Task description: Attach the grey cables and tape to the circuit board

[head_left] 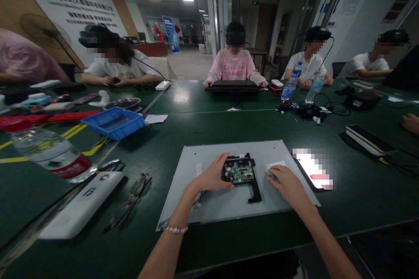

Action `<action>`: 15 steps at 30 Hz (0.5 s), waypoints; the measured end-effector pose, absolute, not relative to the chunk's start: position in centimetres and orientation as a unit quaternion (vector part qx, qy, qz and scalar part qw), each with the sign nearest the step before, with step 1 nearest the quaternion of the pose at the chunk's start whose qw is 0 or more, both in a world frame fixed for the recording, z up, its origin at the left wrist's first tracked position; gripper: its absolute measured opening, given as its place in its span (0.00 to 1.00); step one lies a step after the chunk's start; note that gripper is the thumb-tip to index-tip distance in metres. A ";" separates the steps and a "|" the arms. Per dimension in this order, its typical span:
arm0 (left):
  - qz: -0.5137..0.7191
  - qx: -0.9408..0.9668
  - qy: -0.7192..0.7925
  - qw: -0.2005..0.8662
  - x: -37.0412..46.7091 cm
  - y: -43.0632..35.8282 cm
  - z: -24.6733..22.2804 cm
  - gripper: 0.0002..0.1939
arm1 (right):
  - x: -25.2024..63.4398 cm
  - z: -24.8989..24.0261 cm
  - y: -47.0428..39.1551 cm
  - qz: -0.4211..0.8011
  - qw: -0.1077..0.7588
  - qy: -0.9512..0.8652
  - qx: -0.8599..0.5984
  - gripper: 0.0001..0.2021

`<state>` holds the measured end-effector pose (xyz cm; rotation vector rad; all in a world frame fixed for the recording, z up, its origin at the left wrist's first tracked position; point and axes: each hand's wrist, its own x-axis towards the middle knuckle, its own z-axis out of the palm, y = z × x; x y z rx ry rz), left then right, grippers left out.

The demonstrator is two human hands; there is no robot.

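Note:
A flat grey metal panel [216, 207] lies on the green table in front of me. On its middle sits a green circuit board [242, 173] in a black plastic frame [255, 192] with an arm reaching toward me. My left hand [214, 173] grips the frame's left side, fingers at its far edge and thumb at its near edge. To the right of the board, my right hand [284, 181] is closed, its fingertips pinched on something small and greyish that I cannot make out. A white label [276, 164] lies just beyond those fingertips.
A lit phone [312, 170] lies right of the panel. On the left are eyeglasses [129, 202], a white power bank [83, 205], a water bottle [49, 152] and a blue tray [114, 122]. Several people sit across the table, with bottles [291, 82] and cables [304, 109] at the right.

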<state>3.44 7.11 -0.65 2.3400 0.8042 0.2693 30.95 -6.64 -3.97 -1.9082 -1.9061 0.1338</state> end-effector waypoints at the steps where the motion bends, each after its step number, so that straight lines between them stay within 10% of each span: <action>1: 0.104 0.891 0.305 0.320 3.4 7.1 -0.6 0.56 | 30.9 -3.9 -6.6 0.043 0.215 -0.689 -0.691 0.13; 15: 0.102 0.891 0.303 0.321 3.5 7.2 -0.8 0.57 | 29.0 -2.9 -6.6 -0.010 0.208 -0.667 -0.715 0.13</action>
